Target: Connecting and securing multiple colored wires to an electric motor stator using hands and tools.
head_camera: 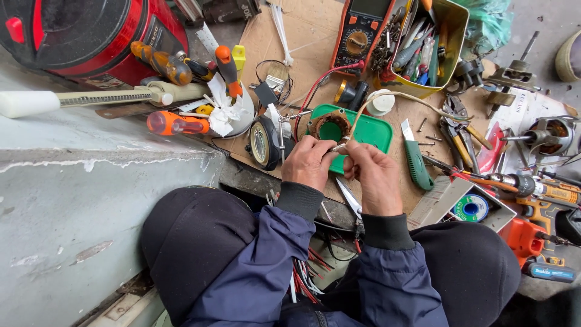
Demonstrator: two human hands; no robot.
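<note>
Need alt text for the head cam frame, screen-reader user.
A seated person's left hand and right hand pinch a pale cord together above a green tray holding a copper-wound coil. Screwdrivers, pliers, a multimeter and a yellow tool box crowd the cardboard.

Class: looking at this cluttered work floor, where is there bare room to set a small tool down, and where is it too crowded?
Bare cardboard shows between the white cable ties and the orange multimeter. The grey concrete ledge on the left is also free. Crowded: around the green tray, the yellow tin and the pliers. Both hands, left and right, pinch a cord.
</note>
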